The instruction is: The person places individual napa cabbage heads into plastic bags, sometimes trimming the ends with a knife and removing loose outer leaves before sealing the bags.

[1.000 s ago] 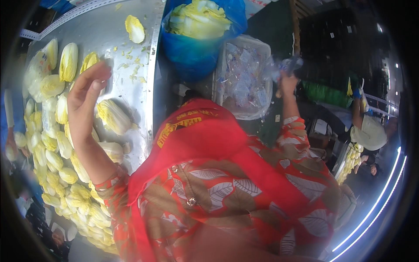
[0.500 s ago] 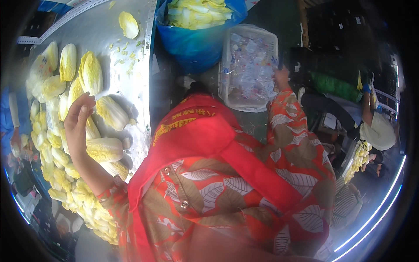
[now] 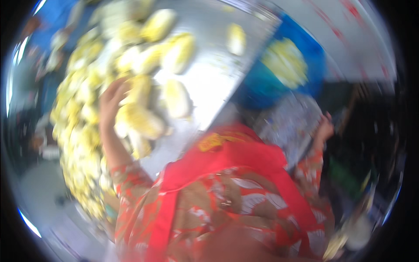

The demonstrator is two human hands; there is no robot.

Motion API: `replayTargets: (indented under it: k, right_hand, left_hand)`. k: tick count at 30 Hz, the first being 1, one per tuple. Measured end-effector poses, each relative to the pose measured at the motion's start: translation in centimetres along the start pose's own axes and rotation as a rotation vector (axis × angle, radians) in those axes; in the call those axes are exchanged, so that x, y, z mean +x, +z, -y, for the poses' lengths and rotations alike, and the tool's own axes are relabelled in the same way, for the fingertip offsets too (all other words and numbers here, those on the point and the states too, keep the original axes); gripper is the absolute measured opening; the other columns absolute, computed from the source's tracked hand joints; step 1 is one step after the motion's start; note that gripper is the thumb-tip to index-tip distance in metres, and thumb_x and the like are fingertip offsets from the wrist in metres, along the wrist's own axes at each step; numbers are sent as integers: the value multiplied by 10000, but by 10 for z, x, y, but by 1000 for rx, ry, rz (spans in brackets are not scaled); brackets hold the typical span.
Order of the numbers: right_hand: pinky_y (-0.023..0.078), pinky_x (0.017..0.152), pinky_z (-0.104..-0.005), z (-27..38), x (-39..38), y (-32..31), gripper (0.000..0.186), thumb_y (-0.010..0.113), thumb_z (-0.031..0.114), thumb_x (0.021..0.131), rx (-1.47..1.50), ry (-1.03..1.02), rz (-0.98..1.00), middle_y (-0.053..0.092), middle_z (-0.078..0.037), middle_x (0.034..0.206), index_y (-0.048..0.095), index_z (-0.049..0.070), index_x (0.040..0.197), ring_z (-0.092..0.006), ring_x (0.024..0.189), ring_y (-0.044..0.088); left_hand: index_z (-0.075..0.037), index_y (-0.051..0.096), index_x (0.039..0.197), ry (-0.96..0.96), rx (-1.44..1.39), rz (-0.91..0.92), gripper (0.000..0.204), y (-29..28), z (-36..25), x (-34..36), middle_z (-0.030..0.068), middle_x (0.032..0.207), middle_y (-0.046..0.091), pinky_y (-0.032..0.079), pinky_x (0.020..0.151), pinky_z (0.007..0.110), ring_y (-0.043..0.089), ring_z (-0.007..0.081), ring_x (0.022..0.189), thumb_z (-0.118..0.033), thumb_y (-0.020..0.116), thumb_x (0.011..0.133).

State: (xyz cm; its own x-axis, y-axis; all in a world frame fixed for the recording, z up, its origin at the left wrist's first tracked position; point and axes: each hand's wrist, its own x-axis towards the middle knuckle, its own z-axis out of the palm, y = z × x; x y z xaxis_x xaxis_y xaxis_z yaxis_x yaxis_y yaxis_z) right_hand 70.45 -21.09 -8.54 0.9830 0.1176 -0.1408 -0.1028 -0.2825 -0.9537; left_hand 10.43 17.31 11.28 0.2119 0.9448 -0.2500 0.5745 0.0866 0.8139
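My left hand [image 3: 114, 95] reaches over the metal table among yellow-white napa cabbages, fingers stretched out and blurred. Its fingertips are beside a cabbage [image 3: 139, 89]; whether they touch it I cannot tell. Another cabbage [image 3: 142, 121] lies just below the hand, and one more [image 3: 176, 99] rests to its right. Out at the right, my right hand [image 3: 324, 127] is beside a pale crate [image 3: 290, 126] of crumpled clear plastic. Blur hides how its fingers are closed and whether they hold anything.
A large heap of cabbages [image 3: 80, 144] covers the table's left side. One cabbage [image 3: 236, 39] lies apart near the far edge of the metal table [image 3: 209, 94]. Beyond the table's right edge stands a blue bag [image 3: 257, 87] with pale leaves [image 3: 286, 63]. Another person [image 3: 54, 17] is at far left.
The view has swung, so table, bag and crate appear turned and shifted right. My left hand is now in among the cabbages. My right hand remains by the crate.
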Motion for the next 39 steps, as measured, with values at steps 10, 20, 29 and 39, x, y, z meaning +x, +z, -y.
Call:
replayTargets:
  k: [10, 20, 29, 39]
  right_hand:
    - [423, 486, -207, 192, -182, 200, 542, 572, 106, 807, 242, -6, 1095, 638, -86, 698, 424, -78, 1295, -85, 518, 517]
    - [470, 572, -230, 165, -224, 261, 544, 618, 158, 828, 20, 691, 1666, 652, -107, 728, 446, -46, 1303, -121, 581, 580]
    - [463, 564, -224, 163, -221, 314, 466, 595, 140, 837, -84, 646, 1674, 640, -94, 706, 496, -43, 1254, -115, 571, 572]
    - [446, 525, -220, 165, -191, 318, 462, 584, 135, 826, -86, 584, 1581, 632, -107, 679, 498, -60, 1237, -115, 531, 548]
  left_hand:
    - [-55, 597, 1146, -137, -263, -412, 333, -43, 54, 65, 50, 947, 666, 498, 729, 251, 634, 129, 871, -246, 622, 875]
    - [-29, 519, 1241, -429, 295, -674, 641, -113, 133, 187, 199, 1177, 582, 440, 950, 378, 560, 343, 1098, -396, 702, 748]
    - [-297, 298, 1422, 76, 1027, -290, 889, -57, 76, 214, 105, 1472, 294, 259, 1048, 604, 250, 315, 1371, -217, 761, 667]
    - [-279, 287, 1427, 46, 1113, -172, 826, -83, 84, 181, 69, 1480, 315, 291, 1057, 545, 286, 329, 1360, -69, 651, 716]
